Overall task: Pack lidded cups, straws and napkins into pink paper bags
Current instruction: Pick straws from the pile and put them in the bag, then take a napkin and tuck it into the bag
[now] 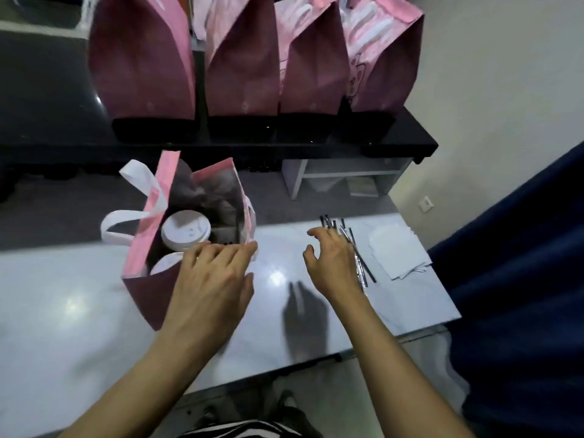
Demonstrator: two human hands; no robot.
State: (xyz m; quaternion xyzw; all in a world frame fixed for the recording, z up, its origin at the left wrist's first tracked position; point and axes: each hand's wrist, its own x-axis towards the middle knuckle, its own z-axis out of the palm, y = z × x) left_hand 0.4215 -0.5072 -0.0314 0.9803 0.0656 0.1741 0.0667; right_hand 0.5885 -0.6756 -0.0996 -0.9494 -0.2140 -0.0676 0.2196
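Empty, fingers spread, the right hand [331, 260] hovers over the straws [354, 248], which run near-to-far; left hand [215, 279] rests flat on the bag [151, 289].

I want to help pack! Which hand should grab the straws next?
Probably the right hand: it hovers open right over the straws. The left hand rests on the open bag.

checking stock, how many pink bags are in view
5: four closed bags in a row on the dark shelf, one open bag on the table.
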